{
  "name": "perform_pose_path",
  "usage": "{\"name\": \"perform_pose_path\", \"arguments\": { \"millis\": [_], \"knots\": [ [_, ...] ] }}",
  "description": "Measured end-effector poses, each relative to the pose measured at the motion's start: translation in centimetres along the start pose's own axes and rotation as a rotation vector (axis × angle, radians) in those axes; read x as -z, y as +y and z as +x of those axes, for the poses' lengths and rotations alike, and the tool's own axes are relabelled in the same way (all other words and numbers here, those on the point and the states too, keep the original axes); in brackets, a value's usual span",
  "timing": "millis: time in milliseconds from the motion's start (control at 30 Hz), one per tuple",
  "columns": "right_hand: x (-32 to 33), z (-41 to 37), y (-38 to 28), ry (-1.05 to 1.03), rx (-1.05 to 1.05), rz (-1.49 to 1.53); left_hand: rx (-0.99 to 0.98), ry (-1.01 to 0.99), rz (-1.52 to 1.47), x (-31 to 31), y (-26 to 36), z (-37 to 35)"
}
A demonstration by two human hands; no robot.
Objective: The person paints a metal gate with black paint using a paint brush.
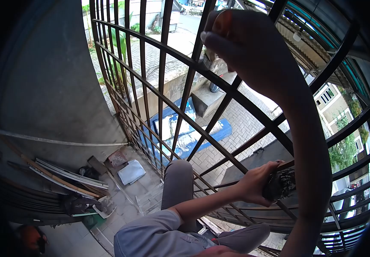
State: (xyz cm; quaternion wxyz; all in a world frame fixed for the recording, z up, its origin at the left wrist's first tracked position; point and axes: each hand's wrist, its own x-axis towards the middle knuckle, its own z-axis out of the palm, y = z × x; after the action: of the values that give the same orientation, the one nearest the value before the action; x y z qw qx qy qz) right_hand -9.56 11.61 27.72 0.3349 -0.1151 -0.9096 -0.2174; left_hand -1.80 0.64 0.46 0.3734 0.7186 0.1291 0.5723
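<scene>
While the right hand (236, 43) fists at the grille (185, 85), the left hand (255, 185) grips a dark lump (282, 184) lengthwise along a bar (219, 184).

The person wears plain grey cloth. Grey trousers (177, 180) cover one leg down past the knee, and the other leg (247, 235) has the same fabric. A broader grey fold (150, 235) with stitched seams lies nearest the camera; whether it is sleeve or thigh is unclear. Both forearms, the left hand (255, 184) and the right hand (247, 47) are bare.
</scene>
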Motion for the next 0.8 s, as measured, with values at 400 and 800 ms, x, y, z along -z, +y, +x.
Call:
{"name": "perform_pose_path", "arguments": {
  "millis": [400, 800],
  "knots": [
    [-1.2, 0.0, 0.3, -0.097, -0.215, 0.164, 0.022, -0.037, -0.03, -0.1, -0.1, -0.1],
    [-1.1, 1.0, -0.9, -0.175, -0.32, 0.2, 0.009, -0.014, -0.011, -0.3, -0.4, -0.1]
  ]
}}
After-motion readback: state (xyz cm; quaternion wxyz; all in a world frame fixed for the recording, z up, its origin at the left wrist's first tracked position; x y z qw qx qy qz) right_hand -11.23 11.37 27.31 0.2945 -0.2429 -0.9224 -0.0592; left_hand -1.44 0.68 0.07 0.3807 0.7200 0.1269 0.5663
